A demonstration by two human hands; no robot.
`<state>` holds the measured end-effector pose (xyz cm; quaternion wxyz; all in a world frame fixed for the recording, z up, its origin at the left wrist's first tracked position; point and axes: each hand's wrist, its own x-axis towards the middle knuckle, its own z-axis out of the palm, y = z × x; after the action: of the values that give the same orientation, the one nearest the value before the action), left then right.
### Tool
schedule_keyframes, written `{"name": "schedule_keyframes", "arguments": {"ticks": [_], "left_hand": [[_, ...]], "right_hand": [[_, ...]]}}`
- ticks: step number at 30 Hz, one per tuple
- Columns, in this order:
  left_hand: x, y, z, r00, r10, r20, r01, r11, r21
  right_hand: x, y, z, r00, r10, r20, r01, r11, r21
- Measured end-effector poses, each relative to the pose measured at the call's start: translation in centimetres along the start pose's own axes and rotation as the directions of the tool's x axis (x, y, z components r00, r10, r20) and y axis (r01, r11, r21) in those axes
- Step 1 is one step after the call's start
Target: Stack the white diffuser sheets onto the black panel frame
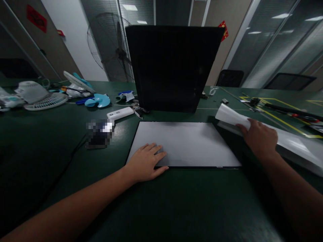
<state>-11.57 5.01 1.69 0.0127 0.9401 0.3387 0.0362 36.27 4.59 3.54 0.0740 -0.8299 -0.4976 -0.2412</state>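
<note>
A flat panel (pixel 191 143) with a pale grey-white face and thin black edges lies on the dark green table. My left hand (pixel 148 163) rests on its lower left corner, fingers spread, with the thumb near the front edge. To the right of the panel, my right hand (pixel 261 137) grips a glossy white sheet (pixel 290 139) between thumb and fingers. The sheet is curled and extends past the right side of the view. A large black screen (pixel 174 67) stands upright behind the panel.
On the green table (pixel 176 208), a white elongated device (pixel 120 113) and a pixelated object (pixel 100 133) lie left of the panel. Farther left are a blue fan blade (pixel 98 101) and white fan parts (pixel 46 101). A clear cup (pixel 213 90) stands behind the sheet.
</note>
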Motion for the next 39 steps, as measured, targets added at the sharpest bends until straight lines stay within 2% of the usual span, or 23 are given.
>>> {"name": "schedule_keyframes", "arguments": {"ticks": [2,5,9,12,17,20,23,26,31,35,39], "left_hand": [[0.0,0.1,-0.1,1.000,0.011,-0.018,-0.011,1.000,0.013],[-0.1,0.5,-0.6,0.996,0.000,-0.091,0.004,0.999,0.051],[-0.1,1.2,-1.4,0.989,-0.093,-0.112,0.106,0.988,0.115],[0.1,1.3,-1.6,0.990,-0.121,-0.071,0.131,0.979,0.157],[0.3,1.1,-1.6,0.990,-0.138,-0.040,0.142,0.981,0.132],[0.3,1.2,-1.7,0.988,-0.151,-0.041,0.155,0.981,0.119],[0.2,1.4,-1.9,0.983,-0.170,-0.062,0.177,0.977,0.119],[0.2,1.5,-1.9,0.977,-0.194,-0.085,0.204,0.971,0.128],[0.2,0.9,-0.9,0.949,-0.292,-0.115,0.305,0.946,0.110],[0.1,0.1,0.2,0.924,-0.381,-0.047,0.384,0.919,0.096],[0.1,0.0,0.1,0.910,-0.414,-0.007,0.413,0.909,0.054]], "right_hand": [[-1.0,-2.3,-1.8,0.995,-0.090,-0.034,0.090,0.996,0.008],[-3.0,-6.4,-3.8,0.964,-0.265,0.008,0.263,0.962,0.078],[-6.3,-11.3,-5.0,0.872,-0.472,0.130,0.438,0.871,0.224],[-8.6,-13.3,-4.8,0.809,-0.567,0.153,0.504,0.804,0.317],[-10.8,-14.2,-4.3,0.722,-0.674,0.156,0.572,0.709,0.413],[-11.4,-14.5,-4.8,0.685,-0.710,0.165,0.589,0.672,0.448],[-11.8,-14.9,-5.2,0.621,-0.770,0.142,0.638,0.603,0.479],[-11.8,-15.0,-5.3,0.565,-0.817,0.115,0.658,0.531,0.534],[-11.1,-14.6,-5.4,0.507,-0.855,0.112,0.649,0.464,0.603],[-10.6,-14.3,-5.4,0.468,-0.880,0.084,0.653,0.408,0.639],[-10.4,-14.1,-4.9,0.419,-0.908,-0.003,0.681,0.313,0.662]]}}
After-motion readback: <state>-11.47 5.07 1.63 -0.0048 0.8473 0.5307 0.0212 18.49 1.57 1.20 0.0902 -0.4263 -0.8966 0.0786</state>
